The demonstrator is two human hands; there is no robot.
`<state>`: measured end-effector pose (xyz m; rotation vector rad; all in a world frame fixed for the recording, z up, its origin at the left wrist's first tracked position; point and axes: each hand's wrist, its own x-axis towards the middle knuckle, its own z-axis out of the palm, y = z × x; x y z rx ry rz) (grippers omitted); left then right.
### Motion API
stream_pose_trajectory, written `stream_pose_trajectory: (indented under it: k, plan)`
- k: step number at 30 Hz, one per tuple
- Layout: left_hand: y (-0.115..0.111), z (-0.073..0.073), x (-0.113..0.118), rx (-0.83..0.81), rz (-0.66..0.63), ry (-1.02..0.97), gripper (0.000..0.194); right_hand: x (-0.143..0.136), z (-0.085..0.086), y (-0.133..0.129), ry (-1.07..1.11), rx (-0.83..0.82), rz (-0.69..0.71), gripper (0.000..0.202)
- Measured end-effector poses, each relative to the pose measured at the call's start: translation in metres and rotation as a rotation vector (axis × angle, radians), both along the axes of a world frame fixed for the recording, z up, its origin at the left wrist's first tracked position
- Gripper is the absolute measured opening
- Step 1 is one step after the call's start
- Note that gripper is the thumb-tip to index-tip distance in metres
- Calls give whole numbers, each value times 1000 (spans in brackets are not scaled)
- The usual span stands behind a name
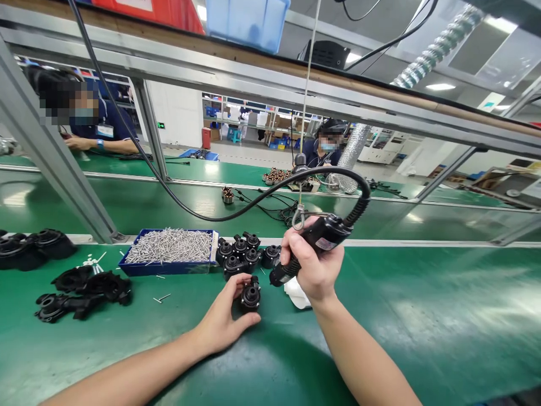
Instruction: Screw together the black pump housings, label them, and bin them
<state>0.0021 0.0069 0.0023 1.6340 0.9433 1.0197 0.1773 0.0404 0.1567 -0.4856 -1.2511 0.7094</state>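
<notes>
Near the middle of the green bench, my left hand (226, 316) curves around a small black pump housing (251, 295) standing on the surface, its fingers at the back and its thumb apart in front. To the right, my right hand (315, 262) is wrapped round a black electric screwdriver (325, 232), raised above the bench with its tip tilted down to the left. The tool hangs from a cord and trails a thick black cable (228, 217). Behind the housing stands a group of similar black housings (240, 246).
A blue tray (169, 269) full of screws lies left of the grouped housings. More black parts (84, 287) and loose screws are at the left. A white object (297, 293) lies below my right hand. Metal framing crosses ahead; two people sit beyond.
</notes>
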Motion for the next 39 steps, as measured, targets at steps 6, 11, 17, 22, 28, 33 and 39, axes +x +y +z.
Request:
stream_pose_trajectory:
  k: [6, 11, 17, 22, 28, 33, 39]
  plan:
    - [4, 7, -1, -128, -79, -96, 35, -9, -12, 9, -33, -80, 9, 21]
    - [6, 10, 1, -179, -54, -143, 38, -12, -16, 11, -70, -126, 24, 23]
    - [6, 12, 0, -198, -56, -149, 40, -14, -18, 10, -66, -137, 29, 26]
    - [7, 12, -1, -233, -52, -170, 42, -18, -23, 11, -80, -164, 39, 27]
    - [9, 13, 0, -290, -39, -223, 46, -27, -34, 10, -134, -191, 0, 29]
    - [10, 13, 0, -308, -49, -251, 49, -30, -37, 12, -121, -180, -16, 27]
    - [11, 12, -1, -321, -63, -266, 50, -30, -31, 16, -74, -231, -11, 34]
